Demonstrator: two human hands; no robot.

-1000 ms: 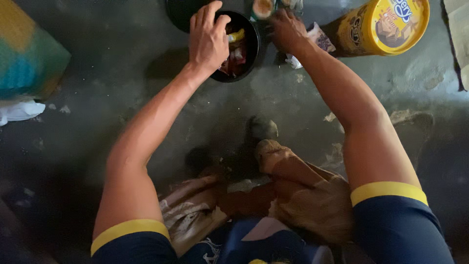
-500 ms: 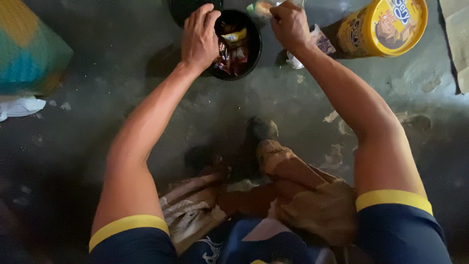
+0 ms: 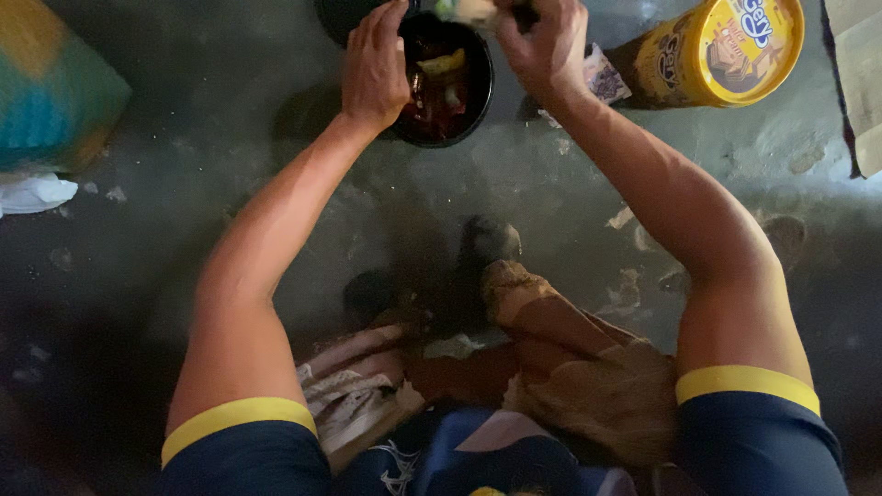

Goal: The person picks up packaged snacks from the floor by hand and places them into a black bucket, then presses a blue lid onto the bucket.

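A black round bowl (image 3: 481, 87) with dark red and yellow bits inside sits on the grey concrete floor at the top centre. My left hand (image 3: 375, 66) rests on the bowl's left rim, fingers curled over its edge. My right hand (image 3: 544, 46) is above the bowl's right side, fingers closed around a small pale object (image 3: 467, 9) at the top edge of the view; what it is I cannot tell. Both arms reach forward from dark blue sleeves with yellow bands.
A yellow round tub (image 3: 726, 50) lies on its side at the top right, a crumpled wrapper (image 3: 602, 78) beside it. A teal and yellow bag (image 3: 50, 92) and white cloth (image 3: 32, 193) are at the left. Brown rags (image 3: 570, 367) lie by my knees.
My left hand has closed down onto the bowl's left rim. My right hand has lifted the small pale object over the bowl. The view has shifted slightly forward.
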